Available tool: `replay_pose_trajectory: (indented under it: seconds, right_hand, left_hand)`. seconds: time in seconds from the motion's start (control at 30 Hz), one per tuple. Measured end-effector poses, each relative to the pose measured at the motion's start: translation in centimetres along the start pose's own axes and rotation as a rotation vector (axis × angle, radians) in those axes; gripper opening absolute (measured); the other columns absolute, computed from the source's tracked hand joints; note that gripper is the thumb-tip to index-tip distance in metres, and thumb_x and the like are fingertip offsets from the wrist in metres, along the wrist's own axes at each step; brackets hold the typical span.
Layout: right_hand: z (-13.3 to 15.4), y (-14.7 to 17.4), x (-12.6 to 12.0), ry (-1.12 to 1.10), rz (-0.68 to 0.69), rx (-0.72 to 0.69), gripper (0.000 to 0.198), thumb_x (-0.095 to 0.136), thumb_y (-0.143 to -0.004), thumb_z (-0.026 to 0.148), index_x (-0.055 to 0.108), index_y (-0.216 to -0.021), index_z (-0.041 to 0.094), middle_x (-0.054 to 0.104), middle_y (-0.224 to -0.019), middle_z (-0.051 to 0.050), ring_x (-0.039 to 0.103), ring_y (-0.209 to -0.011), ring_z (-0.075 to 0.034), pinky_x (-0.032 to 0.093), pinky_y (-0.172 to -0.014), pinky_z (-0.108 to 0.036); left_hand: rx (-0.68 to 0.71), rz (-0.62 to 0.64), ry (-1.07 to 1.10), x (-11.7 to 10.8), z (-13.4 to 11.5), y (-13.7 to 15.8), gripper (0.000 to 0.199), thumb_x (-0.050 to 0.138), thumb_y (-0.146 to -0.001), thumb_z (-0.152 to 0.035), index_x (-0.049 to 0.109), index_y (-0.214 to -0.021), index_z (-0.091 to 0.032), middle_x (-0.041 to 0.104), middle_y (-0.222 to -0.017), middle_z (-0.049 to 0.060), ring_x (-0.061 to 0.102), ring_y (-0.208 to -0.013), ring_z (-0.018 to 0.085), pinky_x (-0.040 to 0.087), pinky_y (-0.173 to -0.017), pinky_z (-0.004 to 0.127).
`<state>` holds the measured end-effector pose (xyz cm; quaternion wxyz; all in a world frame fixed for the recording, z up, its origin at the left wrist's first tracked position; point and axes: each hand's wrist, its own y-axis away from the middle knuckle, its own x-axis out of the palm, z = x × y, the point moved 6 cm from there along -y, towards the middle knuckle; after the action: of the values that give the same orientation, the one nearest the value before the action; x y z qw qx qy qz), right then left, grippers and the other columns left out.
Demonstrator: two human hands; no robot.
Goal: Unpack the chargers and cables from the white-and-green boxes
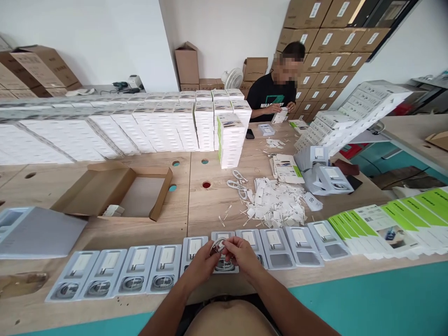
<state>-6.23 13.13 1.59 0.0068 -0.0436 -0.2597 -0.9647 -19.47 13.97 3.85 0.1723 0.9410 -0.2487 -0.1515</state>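
A coiled white cable is pinched between my left hand and my right hand, above the row of trays. Both hands are closed on it. Under them lies a pale plastic tray, partly hidden, with another coiled cable in its lower compartment. To the left, several trays each hold a white charger and a coiled cable. Trays on the right, such as one with a charger, show a bare lower compartment.
Loose coiled cables lie beyond the trays, beside a heap of white paper slips. An opened cardboard box stands left. Green-and-white box sleeves line the right. Stacked white boxes form a wall behind. A co-worker handles a box opposite.
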Motion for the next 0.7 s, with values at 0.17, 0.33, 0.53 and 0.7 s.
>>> replay_pose_trajectory:
  seconds: [0.17,0.33,0.53,0.7]
  right_hand:
    - [-0.3,-0.2,-1.0,-0.051,-0.032,0.02,0.04,0.064,-0.071,0.055,0.059,-0.077,0.016,0.053,-0.057,0.004,0.043,-0.046,-0.008,0.028,-0.041,-0.02]
    - [0.0,0.6,-2.0,0.1,-0.112,-0.084,0.033,0.057,-0.079,0.048,0.064,-0.077,0.016,0.055,-0.061,0.0,0.047,-0.052,-0.012,0.037,-0.049,-0.025]
    - [2.4,2.5,-5.0,0.433,-0.186,-0.276,0.035,0.069,-0.066,0.016,0.064,-0.099,0.024,0.063,-0.095,0.0,0.056,-0.079,-0.016,0.043,-0.078,-0.028]
    - [1.6,4.0,-9.9,0.626,0.031,-0.273,0.012,0.069,-0.071,0.019,0.068,-0.082,0.024,0.066,-0.071,0.006,0.06,-0.069,-0.013,0.044,-0.064,-0.021]
  left_hand:
    - [-0.026,0.036,0.054,0.7,0.6,-0.5,0.035,0.049,-0.086,-0.052,0.05,-0.094,-0.018,0.045,-0.064,-0.006,0.039,-0.052,0.009,0.031,-0.049,0.022]
    - [-0.017,0.082,-0.005,1.2,0.2,-0.8,0.03,0.054,-0.084,-0.046,0.051,-0.093,-0.018,0.05,-0.07,-0.003,0.042,-0.058,0.011,0.034,-0.055,0.023]
    - [0.043,0.212,-0.139,2.4,-1.5,-0.9,0.02,0.049,-0.088,-0.04,0.053,-0.089,-0.021,0.055,-0.076,-0.001,0.048,-0.07,0.016,0.036,-0.065,0.026]
    - [0.078,0.446,-0.262,6.5,-3.0,-1.4,0.021,0.044,-0.089,-0.037,0.057,-0.1,-0.023,0.061,-0.075,-0.001,0.054,-0.065,0.016,0.038,-0.063,0.026]
